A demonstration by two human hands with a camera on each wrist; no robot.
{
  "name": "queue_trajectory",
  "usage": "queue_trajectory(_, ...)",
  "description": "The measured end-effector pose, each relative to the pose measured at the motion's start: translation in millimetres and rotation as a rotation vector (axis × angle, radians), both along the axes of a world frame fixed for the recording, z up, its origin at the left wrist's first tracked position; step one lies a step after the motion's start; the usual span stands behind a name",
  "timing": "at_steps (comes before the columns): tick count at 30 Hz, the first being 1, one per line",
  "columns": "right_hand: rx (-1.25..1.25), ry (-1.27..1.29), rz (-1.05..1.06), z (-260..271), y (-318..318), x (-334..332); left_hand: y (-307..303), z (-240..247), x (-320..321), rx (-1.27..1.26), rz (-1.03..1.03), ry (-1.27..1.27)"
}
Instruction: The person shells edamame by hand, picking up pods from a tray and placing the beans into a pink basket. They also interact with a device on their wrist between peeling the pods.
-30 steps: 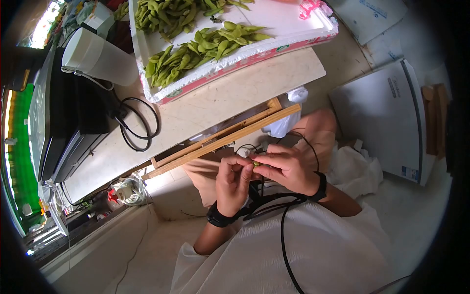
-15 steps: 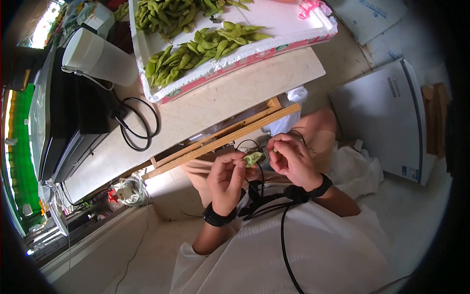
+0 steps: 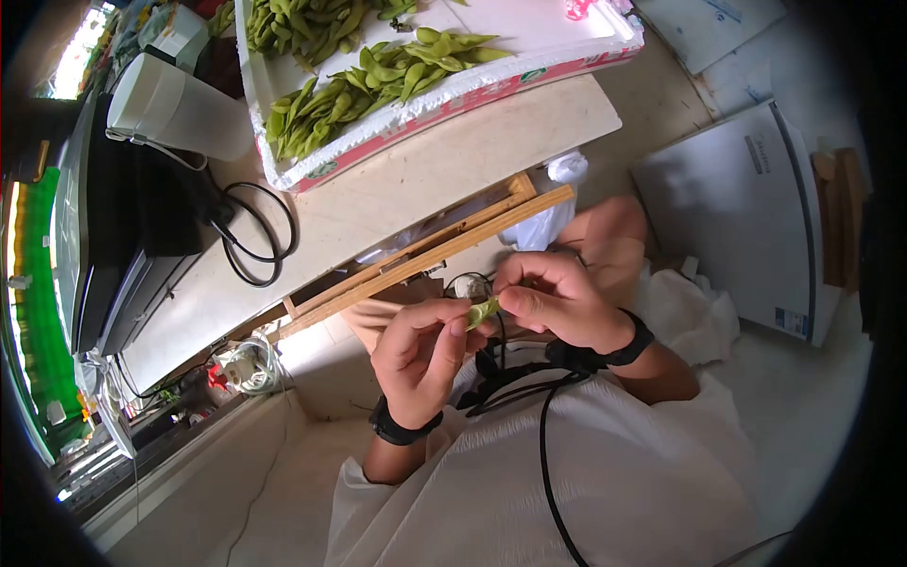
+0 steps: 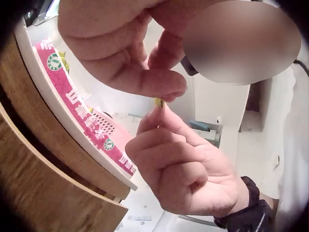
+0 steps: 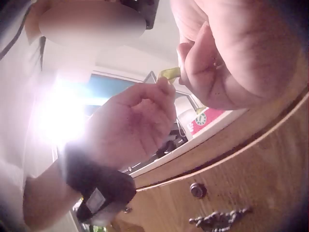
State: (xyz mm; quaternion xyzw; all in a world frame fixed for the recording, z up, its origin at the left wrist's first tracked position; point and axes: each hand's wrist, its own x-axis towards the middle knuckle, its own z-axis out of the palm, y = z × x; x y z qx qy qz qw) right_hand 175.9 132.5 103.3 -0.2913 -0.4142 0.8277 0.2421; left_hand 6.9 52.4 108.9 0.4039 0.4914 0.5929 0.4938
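A green pod [image 3: 482, 312] is held between the two hands, above the lap. The left hand [image 3: 418, 354] pinches its left end between thumb and forefinger. At its other end the thumb and forefinger of the right hand [image 3: 557, 300] grip it. The right wrist view shows the pod [image 5: 170, 74] bridging the fingertips of both hands; in the left wrist view only a small yellow-green bit [image 4: 159, 102] shows between them. Many green pods [image 3: 378, 80] lie in two heaps in a white foam box [image 3: 557, 59] on the table.
The table edge [image 3: 453, 170] and a partly open wooden drawer [image 3: 425, 260] stand just beyond the hands. A translucent cup [image 3: 179, 109], a looped black cable [image 3: 260, 236] and a black device are at the left. A white appliance [image 3: 727, 217] stands at the right.
The right hand moved away from the left, then came back to the pod. The left hand has shifted slightly left, and the box and table sit a little higher and further left in view.
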Motion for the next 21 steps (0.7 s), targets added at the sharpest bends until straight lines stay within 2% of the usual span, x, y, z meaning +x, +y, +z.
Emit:
queue_trajectory(2, 0.26, -0.096, -0.053, 11.7, 2.4, 0.9, -2.3, 0.7, -0.9, 0.033, 0.022, -0.011)
queue_trajectory(3, 0.277, -0.098, -0.052, 18.6, 7.0, 3.0, -2.0, 1.2, -1.2, 0.076, 0.046, -0.024)
queue_trajectory(5, 0.569, -0.179, -0.178, 38.1, 22.5, 12.0, -5.8, -5.6, -6.2, 0.13, 0.068, -0.022)
queue_trajectory(6, 0.558, -0.19, -0.249, 51.3, 30.8, 15.1, -6.2, -3.9, -7.1, 0.14, 0.068, -0.055)
queue_trajectory(9, 0.837, -0.342, -0.446, 79.0, 67.9, 15.7, -9.0, -3.9, -8.1, 0.12, 0.078, -0.094)
queue_trajectory(10, 0.858, -0.339, -0.455, 84.2, 82.9, 14.6, -10.6, -5.1, -7.8, 0.096, 0.069, -0.103)
queue_trajectory(12, 1.079, -0.471, -0.506, 87.2, 115.5, 11.1, -11.9, -4.4, -5.2, 0.07, 0.052, -0.129)
queue_trajectory(16, 1.098, -0.471, -0.475, 69.4, 164.0, -6.5, -16.5, -6.1, -4.1, 0.062, -0.005, -0.158)
queue_trajectory(19, 1.063, -0.484, -0.37, 54.9, 183.9, -20.5, -21.2, -6.7, -8.2, 0.034, -0.093, -0.243)
queue_trajectory(21, 1.165, -0.639, -0.307, 52.6, 190.2, -29.0, -21.3, -5.8, -7.9, 0.048, -0.076, -0.245)
